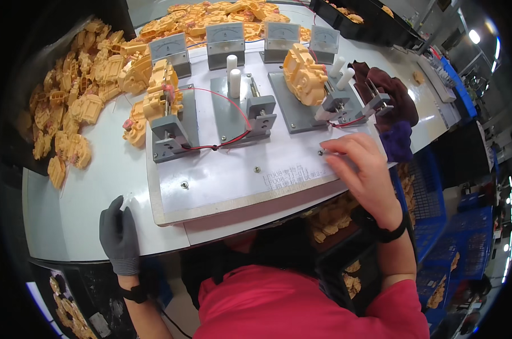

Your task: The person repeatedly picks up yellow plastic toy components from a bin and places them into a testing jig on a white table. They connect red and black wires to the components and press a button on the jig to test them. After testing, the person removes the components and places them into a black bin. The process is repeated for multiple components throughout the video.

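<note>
Head view: a person in a red top works at a white bench [86, 209]. Their left hand [119, 233], in a grey glove, rests relaxed and released near the bench's front edge. Their bare right hand [369, 176] has thumb and forefinger parted beside a small toggle switch [321, 152] on a raised white board [222, 189]; whether they touch it, I cannot tell. On the board, one yellow plastic housing [164, 96] sits on the leftmost grey fixture and another yellow housing [305, 76] on a fixture farther right. Behind them stand four meters [225, 42]. Similar yellow parts [69, 101] are heaped left and behind.
</note>
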